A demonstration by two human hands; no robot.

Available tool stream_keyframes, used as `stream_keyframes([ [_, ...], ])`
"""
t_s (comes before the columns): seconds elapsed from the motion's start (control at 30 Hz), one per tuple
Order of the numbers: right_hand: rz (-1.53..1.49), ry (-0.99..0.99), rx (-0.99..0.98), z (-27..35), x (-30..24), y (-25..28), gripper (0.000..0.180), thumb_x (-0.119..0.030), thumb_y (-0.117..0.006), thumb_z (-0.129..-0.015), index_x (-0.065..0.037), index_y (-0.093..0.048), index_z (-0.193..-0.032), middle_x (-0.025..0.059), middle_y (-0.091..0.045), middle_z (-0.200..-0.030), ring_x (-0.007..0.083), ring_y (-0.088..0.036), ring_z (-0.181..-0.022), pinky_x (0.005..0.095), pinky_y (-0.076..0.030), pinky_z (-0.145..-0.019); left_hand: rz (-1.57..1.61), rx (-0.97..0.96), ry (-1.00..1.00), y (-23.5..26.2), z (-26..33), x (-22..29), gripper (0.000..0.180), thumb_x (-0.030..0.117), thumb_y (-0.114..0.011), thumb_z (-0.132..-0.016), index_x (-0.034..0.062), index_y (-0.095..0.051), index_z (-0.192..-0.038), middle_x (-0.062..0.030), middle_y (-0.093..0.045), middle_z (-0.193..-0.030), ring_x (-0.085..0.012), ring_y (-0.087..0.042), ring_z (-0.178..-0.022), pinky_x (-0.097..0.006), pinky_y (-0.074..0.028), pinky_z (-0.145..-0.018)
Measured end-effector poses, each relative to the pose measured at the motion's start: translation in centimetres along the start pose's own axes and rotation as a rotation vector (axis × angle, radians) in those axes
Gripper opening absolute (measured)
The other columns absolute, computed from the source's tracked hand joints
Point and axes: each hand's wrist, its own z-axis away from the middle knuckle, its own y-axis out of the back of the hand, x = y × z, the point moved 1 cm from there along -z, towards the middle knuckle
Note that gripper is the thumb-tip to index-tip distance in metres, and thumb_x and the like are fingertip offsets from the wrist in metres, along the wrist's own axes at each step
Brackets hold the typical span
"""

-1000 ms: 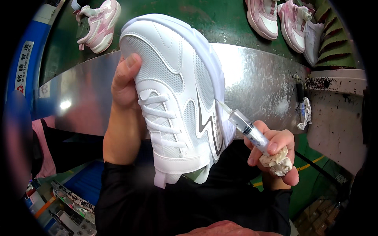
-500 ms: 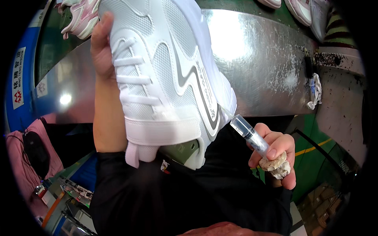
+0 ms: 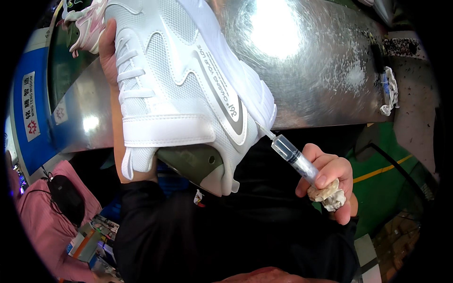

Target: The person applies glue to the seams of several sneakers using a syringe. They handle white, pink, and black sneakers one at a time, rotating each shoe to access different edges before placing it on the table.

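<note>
Left hand [image 3: 109, 56] grasping white shoe [image 3: 184, 89] from behind, mostly hidden. Right hand [image 3: 330, 181] clenched on syringe [image 3: 295, 158] and crumpled rag [image 3: 328, 195]; needle tip touching shoe's heel, up-left of hand.

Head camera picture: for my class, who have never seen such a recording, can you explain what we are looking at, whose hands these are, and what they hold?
The picture comes from a wide fisheye camera worn on a person's head, looking down, so straight edges bend near the rim. The forearms in black sleeves are that person's own. The left hand holds up a white sneaker with a grey stripe on its side, gripping it at the laced side. The right hand holds a clear syringe whose thin needle meets the shoe's side near the sole, and also clutches a crumpled white rag. Behind lies a shiny metal table. A pink and white sneaker shows at the upper left.
</note>
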Motion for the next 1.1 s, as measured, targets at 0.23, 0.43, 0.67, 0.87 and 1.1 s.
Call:
stream_keyframes([
  [0.23, 0.036, 0.014, -0.005, 1.1, 0.6, 1.1, 0.072, -0.055, -0.078, -0.063, 0.000, -0.061, -0.106, 0.0082, -0.069, -0.086, 0.0123, -0.057, -0.068, 0.0270, -0.032, -0.065, -0.080, -0.003, 0.017, -0.3, -0.1, -1.0, 0.056, 0.040, -0.054, -0.084, 0.0002, -0.051, -0.123, -0.0161, -0.060, -0.115, -0.0281, -0.061, -0.102, -0.043, -0.049, -0.090],
  [0.43, 0.094, 0.004, -0.037, 0.8, 0.8, 1.2, 0.071, -0.051, -0.080, -0.061, 0.000, -0.062, -0.106, 0.0056, -0.070, -0.088, 0.0124, -0.056, -0.069, 0.0271, -0.032, -0.065, -0.253, 0.433, -0.096, -0.4, 3.0, -0.8, 0.060, 0.042, -0.050, -0.085, -0.0020, -0.048, -0.125, -0.0191, -0.058, -0.119, -0.0313, -0.059, -0.105, -0.045, -0.047, -0.093],
  [0.67, 0.204, 0.047, -0.054, -0.2, 1.2, 1.0, 0.068, -0.047, -0.081, -0.061, 0.000, -0.061, -0.106, 0.0041, -0.070, -0.089, 0.0141, -0.056, -0.067, 0.0281, -0.033, -0.065, -0.401, 0.612, -0.078, 0.9, 8.2, 0.5, 0.057, 0.035, -0.047, -0.088, -0.0039, -0.043, -0.129, -0.0227, -0.054, -0.122, -0.0342, -0.057, -0.107, -0.046, -0.047, -0.093],
  [0.87, 0.329, 0.069, -0.094, -1.5, 1.9, 0.6, 0.065, -0.041, -0.083, -0.059, 0.000, -0.061, -0.105, 0.0056, -0.069, -0.088, 0.0161, -0.055, -0.065, 0.0290, -0.033, -0.064, -0.615, 0.585, -0.125, 3.3, 15.6, 2.2, 0.048, 0.020, -0.049, -0.090, -0.0047, -0.040, -0.130, -0.0209, -0.051, -0.126, -0.0316, -0.053, -0.115, -0.044, -0.044, -0.098],
  [1.1, 0.423, 0.065, -0.066, -2.0, 2.8, -0.2, 0.060, -0.033, -0.085, -0.058, 0.000, -0.062, -0.103, 0.0045, -0.066, -0.087, 0.0165, -0.048, -0.061, 0.0289, -0.033, -0.063, -0.568, 0.681, -0.073, 1.1, 20.8, -1.9, 0.064, 0.009, -0.057, -0.081, -0.0049, -0.028, -0.137, -0.0200, -0.041, -0.136, -0.0332, -0.046, -0.122, -0.046, -0.038, -0.104],
])
